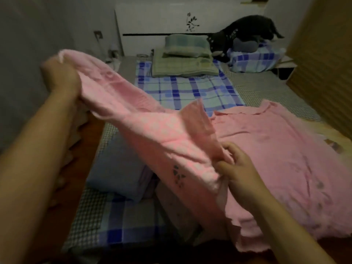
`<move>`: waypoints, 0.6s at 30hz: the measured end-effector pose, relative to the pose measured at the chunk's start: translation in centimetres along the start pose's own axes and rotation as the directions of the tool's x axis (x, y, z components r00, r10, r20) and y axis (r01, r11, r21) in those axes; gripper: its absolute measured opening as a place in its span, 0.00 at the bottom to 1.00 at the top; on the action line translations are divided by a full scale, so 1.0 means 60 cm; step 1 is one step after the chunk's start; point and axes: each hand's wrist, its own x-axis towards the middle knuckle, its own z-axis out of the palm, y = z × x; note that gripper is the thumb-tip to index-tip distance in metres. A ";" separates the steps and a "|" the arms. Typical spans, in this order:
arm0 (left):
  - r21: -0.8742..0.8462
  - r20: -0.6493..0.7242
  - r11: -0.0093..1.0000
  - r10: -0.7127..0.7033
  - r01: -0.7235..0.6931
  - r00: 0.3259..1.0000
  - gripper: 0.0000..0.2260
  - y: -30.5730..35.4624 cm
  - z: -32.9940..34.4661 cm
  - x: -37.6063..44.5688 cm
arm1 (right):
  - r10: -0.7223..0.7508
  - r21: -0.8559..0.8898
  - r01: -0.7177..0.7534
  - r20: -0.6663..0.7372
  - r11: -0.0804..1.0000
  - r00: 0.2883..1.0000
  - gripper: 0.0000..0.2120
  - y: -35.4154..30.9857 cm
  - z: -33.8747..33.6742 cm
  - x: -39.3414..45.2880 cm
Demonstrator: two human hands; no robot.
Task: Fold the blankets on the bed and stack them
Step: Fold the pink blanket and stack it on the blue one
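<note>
A pink blanket (276, 149) lies spread over the right half of the bed, and its left part is lifted into a long fold. My left hand (61, 73) grips one end of that fold, raised high at the left. My right hand (238, 168) pinches the fold's lower edge near the bed's middle. A folded blue blanket (118, 168) lies on the bed under the lifted fold, with a pale folded one (171, 206) beside it, partly hidden by the pink cloth.
A blue plaid sheet (190, 90) covers the bed's middle. Green pillows (184, 54) are stacked at the white headboard (162, 21). A dark garment (238, 35) lies over a plaid pile (253, 60) at the back right. A brown wall panel (327, 54) stands on the right.
</note>
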 end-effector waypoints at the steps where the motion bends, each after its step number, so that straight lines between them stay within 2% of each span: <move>1: 0.055 0.017 0.998 -0.027 0.026 1.000 0.22 -0.029 -0.014 0.000 | 0.035 -0.049 -0.031 0.085 0.998 0.996 0.16 0.019 0.018 0.004; 4: 0.138 0.057 0.933 -0.342 0.332 0.938 0.20 -0.187 -0.075 -0.057 | 0.173 -0.207 -0.116 0.287 0.972 0.942 0.06 0.084 0.071 0.015; 6: 0.031 0.058 0.824 -0.567 0.566 0.822 0.21 -0.308 -0.105 -0.069 | 0.238 -0.259 -0.148 0.360 0.954 0.902 0.07 0.123 0.107 0.025; 8: 0.016 0.085 0.751 -0.659 0.661 0.747 0.25 -0.449 -0.119 -0.051 | 0.294 -0.356 -0.140 0.429 0.924 0.854 0.13 0.152 0.142 0.033; 9: 0.076 0.090 0.743 -0.670 0.665 0.737 0.26 -0.440 -0.130 -0.066 | 0.339 -0.390 -0.153 0.469 0.908 0.815 0.17 0.164 0.160 0.037; 11: 0.098 0.119 0.713 -0.701 0.695 0.703 0.24 -0.501 -0.131 -0.071 | 0.431 -0.417 -0.221 0.522 0.882 0.736 0.21 0.185 0.190 0.050; 12: 0.143 0.157 0.686 -0.727 0.713 0.668 0.22 -0.572 -0.122 -0.061 | 0.470 -0.409 -0.271 0.536 0.871 0.701 0.20 0.194 0.203 0.058; 14: 0.228 0.200 0.639 -0.769 0.735 0.607 0.18 -0.580 -0.105 -0.061 | 0.524 -0.382 -0.362 0.552 0.850 0.649 0.19 0.205 0.233 0.084; 16: 0.216 0.210 0.689 -0.725 0.692 0.656 0.17 -0.584 -0.091 -0.034 | 0.572 -0.315 -0.480 0.516 0.819 0.638 0.15 0.216 0.277 0.118; 18: 0.137 0.040 0.786 -0.613 0.603 0.789 0.16 -0.578 -0.091 -0.003 | 0.600 -0.241 -0.551 0.390 0.799 0.699 0.10 0.232 0.333 0.151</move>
